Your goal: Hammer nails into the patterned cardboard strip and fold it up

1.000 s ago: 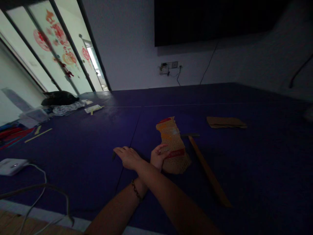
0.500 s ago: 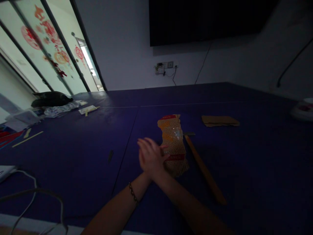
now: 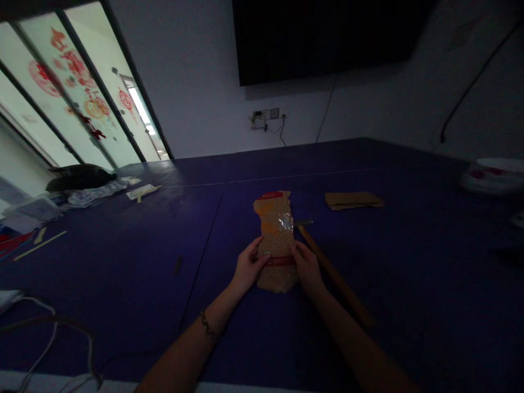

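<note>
A torn piece of cardboard (image 3: 277,240) with red bands, orange print and a shiny strip of tape lies in front of me. My left hand (image 3: 249,267) grips its left edge near the lower red band, thumb on top. On the opposite edge, my right hand (image 3: 307,267) holds it between thumb and fingers. Just right of the cardboard rests a hammer (image 3: 338,281), its long wooden handle slanting toward me and partly behind my right hand. A bracelet circles my left wrist.
A folded brown cardboard piece (image 3: 354,200) lies behind the hammer. Several thin dark sticks, perhaps nails (image 3: 178,266), are at left. Cables (image 3: 55,327) curl at the near left. A plastic-wrapped bowl-like thing (image 3: 493,177) stands at right. Bags and papers (image 3: 96,194) lie far left.
My hands, pressed together across each other before, have parted and now hold the cardboard's two side edges. The view has shifted slightly to the right.
</note>
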Available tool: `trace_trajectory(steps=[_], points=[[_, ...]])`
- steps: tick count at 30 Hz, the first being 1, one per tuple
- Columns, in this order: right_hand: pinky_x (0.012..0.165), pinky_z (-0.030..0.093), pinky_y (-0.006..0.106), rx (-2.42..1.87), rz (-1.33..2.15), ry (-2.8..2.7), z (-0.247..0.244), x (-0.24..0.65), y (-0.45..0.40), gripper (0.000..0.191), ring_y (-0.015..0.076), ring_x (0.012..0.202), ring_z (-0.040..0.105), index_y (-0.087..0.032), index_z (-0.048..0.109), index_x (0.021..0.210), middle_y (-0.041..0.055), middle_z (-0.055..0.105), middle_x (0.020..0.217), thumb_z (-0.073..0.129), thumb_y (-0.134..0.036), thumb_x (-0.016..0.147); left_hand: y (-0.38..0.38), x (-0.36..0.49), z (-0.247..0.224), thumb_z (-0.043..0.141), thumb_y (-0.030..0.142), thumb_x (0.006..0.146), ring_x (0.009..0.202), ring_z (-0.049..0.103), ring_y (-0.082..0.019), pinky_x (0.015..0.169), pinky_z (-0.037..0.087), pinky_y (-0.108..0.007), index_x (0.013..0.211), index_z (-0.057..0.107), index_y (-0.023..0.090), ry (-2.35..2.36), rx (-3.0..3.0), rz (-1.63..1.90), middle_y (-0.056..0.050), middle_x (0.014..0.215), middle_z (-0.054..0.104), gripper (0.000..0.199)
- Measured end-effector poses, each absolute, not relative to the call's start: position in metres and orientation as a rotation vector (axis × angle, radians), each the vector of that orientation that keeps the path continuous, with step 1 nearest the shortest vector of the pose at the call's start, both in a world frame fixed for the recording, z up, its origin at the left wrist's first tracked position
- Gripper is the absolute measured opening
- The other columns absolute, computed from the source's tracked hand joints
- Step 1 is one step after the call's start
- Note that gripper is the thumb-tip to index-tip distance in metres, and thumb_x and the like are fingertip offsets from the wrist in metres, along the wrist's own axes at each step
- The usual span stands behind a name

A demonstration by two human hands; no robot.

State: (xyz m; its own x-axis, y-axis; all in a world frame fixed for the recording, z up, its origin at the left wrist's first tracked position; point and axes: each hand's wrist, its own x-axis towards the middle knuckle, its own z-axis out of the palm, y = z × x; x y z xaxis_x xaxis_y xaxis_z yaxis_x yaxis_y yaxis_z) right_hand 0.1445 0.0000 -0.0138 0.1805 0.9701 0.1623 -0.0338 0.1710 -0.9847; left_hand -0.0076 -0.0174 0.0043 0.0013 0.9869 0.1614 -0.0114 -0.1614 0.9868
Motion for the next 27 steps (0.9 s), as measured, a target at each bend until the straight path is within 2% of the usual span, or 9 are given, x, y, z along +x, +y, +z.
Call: trace_trajectory(steps=[2,5,8,11,15,21,27], points=[[0.069,0.046,0.035,-1.107,1.004,-1.079,-0.015,0.145,0.000,0.036,0.0219,0.074,0.058,-0.016,0.060,0.082,0.0061,0.065,0.081,0.053,-0.049,0.066,-0.016,-0.034,0.019,0.062,0.021,0.065,0.089,0.058,-0.018,0.081,0.046,-0.034,0.112,0.052,0.019,1.357,1.558,1.299,-0.009,0.109,0.058,0.048],[0.067,0.046,0.035,-1.097,1.032,-1.031,-0.018,0.146,0.001,0.036,0.0218,0.073,0.058,-0.017,0.061,0.082,0.0055,0.065,0.080,0.055,-0.048,0.066,-0.018,-0.093,0.040,0.062,0.021,0.063,0.101,0.052,-0.023,0.091,0.037,-0.038,0.089,0.064,0.018,1.833,1.908,1.194,-0.008,0.107,0.059,0.026],[0.066,0.046,0.034,-1.110,1.047,-1.029,-0.019,0.145,0.000,0.034,0.0222,0.073,0.058,-0.017,0.063,0.080,0.0052,0.066,0.078,0.056,-0.048,0.065,-0.029,-0.155,0.047,0.061,0.025,0.063,0.099,0.052,-0.026,0.091,0.035,-0.039,0.079,0.065,0.016,2.211,1.948,0.994,-0.009,0.102,0.060,0.019],[0.067,0.045,0.034,-1.132,1.026,-1.029,-0.018,0.144,0.000,0.034,0.0222,0.073,0.058,-0.017,0.063,0.080,0.0050,0.066,0.078,0.057,-0.047,0.064,-0.043,-0.195,0.037,0.059,0.031,0.063,0.093,0.055,-0.024,0.084,0.041,-0.034,0.079,0.065,0.014,2.325,1.824,0.908,-0.010,0.099,0.061,0.024],[0.066,0.045,0.035,-1.137,1.047,-0.997,-0.018,0.143,0.001,0.036,0.0223,0.071,0.059,-0.017,0.063,0.080,0.0055,0.066,0.077,0.056,-0.048,0.063,-0.054,-0.206,0.025,0.057,0.033,0.064,0.084,0.059,-0.023,0.072,0.045,-0.031,0.084,0.063,0.015,2.384,1.629,0.930,-0.010,0.090,0.065,0.028],[0.069,0.045,0.037,-1.172,1.026,-0.978,-0.014,0.144,-0.001,0.038,0.0229,0.073,0.058,-0.016,0.063,0.078,0.0061,0.066,0.076,0.057,-0.050,0.060,-0.059,-0.203,0.032,0.056,0.030,0.065,0.077,0.060,-0.025,0.062,0.043,-0.028,0.075,0.064,0.013,2.545,1.442,0.839,-0.011,0.079,0.066,0.021],[0.068,0.045,0.036,-1.191,1.028,-1.001,-0.010,0.143,-0.003,0.037,0.0234,0.074,0.058,-0.016,0.063,0.078,0.0061,0.066,0.077,0.057,-0.048,0.061,-0.063,-0.206,0.031,0.057,0.037,0.063,0.067,0.061,-0.022,0.051,0.039,-0.024,0.069,0.065,0.013,2.517,1.233,0.735,-0.007,0.064,0.066,0.026]])
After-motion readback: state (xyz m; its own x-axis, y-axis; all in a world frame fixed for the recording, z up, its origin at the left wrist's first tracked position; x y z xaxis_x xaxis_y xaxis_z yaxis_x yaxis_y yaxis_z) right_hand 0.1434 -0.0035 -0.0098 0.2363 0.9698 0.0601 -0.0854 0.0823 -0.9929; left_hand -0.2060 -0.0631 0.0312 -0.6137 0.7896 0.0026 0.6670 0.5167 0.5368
